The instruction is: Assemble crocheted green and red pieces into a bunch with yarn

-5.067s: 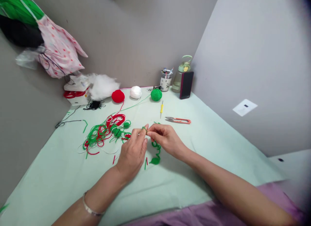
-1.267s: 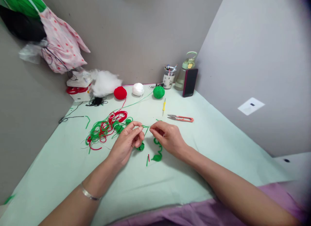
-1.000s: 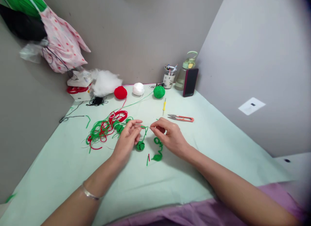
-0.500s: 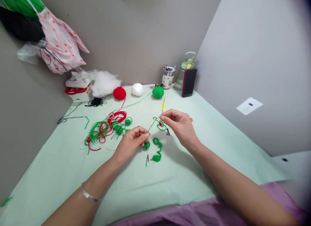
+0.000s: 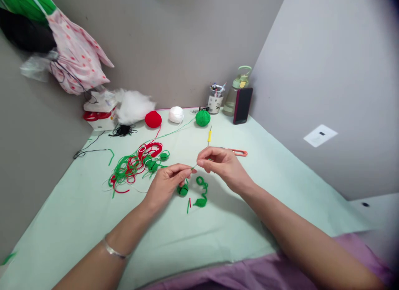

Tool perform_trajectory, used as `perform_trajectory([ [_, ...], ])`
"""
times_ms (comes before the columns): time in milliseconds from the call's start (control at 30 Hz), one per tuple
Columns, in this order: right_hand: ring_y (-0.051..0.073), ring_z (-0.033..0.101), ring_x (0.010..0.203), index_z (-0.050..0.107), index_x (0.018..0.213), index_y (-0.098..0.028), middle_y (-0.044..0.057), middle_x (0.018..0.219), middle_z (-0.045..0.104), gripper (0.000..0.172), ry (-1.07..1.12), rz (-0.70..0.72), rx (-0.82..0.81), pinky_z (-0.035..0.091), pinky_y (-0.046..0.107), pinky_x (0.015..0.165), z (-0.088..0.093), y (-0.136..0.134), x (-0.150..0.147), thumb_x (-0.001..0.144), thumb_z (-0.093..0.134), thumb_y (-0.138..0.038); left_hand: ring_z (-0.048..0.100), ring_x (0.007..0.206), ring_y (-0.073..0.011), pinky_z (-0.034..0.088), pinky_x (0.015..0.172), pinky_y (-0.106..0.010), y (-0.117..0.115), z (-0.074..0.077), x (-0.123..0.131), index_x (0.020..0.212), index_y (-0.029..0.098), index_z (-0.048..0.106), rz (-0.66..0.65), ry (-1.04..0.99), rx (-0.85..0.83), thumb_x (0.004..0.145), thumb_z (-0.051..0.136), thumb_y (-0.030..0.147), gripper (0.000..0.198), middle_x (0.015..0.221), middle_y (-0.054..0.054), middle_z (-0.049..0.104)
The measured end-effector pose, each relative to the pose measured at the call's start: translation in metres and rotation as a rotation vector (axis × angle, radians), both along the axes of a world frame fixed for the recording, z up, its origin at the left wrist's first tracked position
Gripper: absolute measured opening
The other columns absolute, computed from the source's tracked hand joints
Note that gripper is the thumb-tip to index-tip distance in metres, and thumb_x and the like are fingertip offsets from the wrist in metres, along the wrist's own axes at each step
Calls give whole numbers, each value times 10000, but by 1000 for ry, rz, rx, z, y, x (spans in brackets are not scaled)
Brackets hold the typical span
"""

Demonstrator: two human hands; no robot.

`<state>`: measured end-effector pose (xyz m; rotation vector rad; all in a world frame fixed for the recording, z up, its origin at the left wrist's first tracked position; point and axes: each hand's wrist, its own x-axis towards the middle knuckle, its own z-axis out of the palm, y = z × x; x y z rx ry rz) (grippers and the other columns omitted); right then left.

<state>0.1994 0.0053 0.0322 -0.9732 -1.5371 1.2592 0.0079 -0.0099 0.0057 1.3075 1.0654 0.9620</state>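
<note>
Well inside the table edge (image 5: 218, 261), left hand (image 5: 168, 182) and right hand (image 5: 225, 167) pinch green yarn (image 5: 193, 167).

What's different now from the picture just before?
The right hand moved left and toward the person, nearer the left hand, uncovering more of the orange snips. The green yarn between the hands looks shorter. The red ball and white ball stayed put.

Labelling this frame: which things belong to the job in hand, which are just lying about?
Likely in the job: green yarn strand, black-lined green ball, green yarn ball, orange thread snips, yellow-handled tool.

Apparently just lying about: phone, water bottle, pen cup, polka-dot bag (hanging).
</note>
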Motion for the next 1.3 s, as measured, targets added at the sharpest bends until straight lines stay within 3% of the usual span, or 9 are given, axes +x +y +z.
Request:
perform_trajectory([
  [167,93,581,581,577,834,-183,30,821,700,264,225,115,-197,391,203,471,3,1,3,840,708,-412,476,604,-115,385,579,-227,-1,1,0,852,194,755,26,33,22,800,707,383,203,702,2,600],
  [333,42,373,408,514,821,-204,-67,600,535,328,374,-58,-184,263,187,389,25,7,22,808,742,-440,508,658,-120,432,646,-237,-3,-7,1,1008,220,704,91,149,162,837,673,313,198,862,-8,624],
  [467,57,274,447,498,795,-218,-87,573,351,323,447,-199,-82,235,198,403,37,13,37,774,768,-395,601,902,-176,469,867,-305,-6,-16,5,1103,260,701,-126,342,450,919,533,200,256,1091,-60,652],
  [600,74,243,466,489,784,-228,-79,587,303,337,369,-226,-66,228,220,420,33,17,36,788,733,-460,544,1172,-249,410,1018,-413,-7,-27,8,1203,277,665,-310,520,631,923,495,144,353,1269,-85,634],
  [767,62,269,474,541,800,-206,-76,579,385,313,376,-177,-133,226,220,452,26,14,28,780,754,-435,592,954,-238,449,877,-384,-6,-27,7,1024,234,709,-265,538,496,895,567,183,198,970,-76,678],
  [900,55,345,475,578,850,-189,-67,581,467,249,322,-129,-158,261,218,480,26,9,24,812,738,-376,630,887,-193,470,834,-316,-5,-8,5,938,213,690,-163,240,175,860,629,239,103,957,-54,692],
  [1033,64,392,451,570,852,-191,-72,548,499,249,269,-74,-179,283,217,465,23,7,21,812,731,-377,621,665,-160,475,646,-265,-3,12,0,907,205,646,-93,-10,-27,817,684,318,149,733,-16,688],
  [1133,59,388,421,557,818,-187,-76,526,514,285,254,-28,-219,279,204,433,17,7,18,787,754,-390,596,569,-145,471,580,-262,-2,19,-5,880,202,630,-35,-72,-28,808,695,339,169,685,-9,667],
  [1300,61,476,420,567,826,-181,-58,561,589,293,182,88,-295,331,182,417,5,3,9,765,781,-371,644,814,-176,517,739,-294,-4,16,-7,809,216,683,107,-15,221,851,638,272,83,993,-57,656],
])
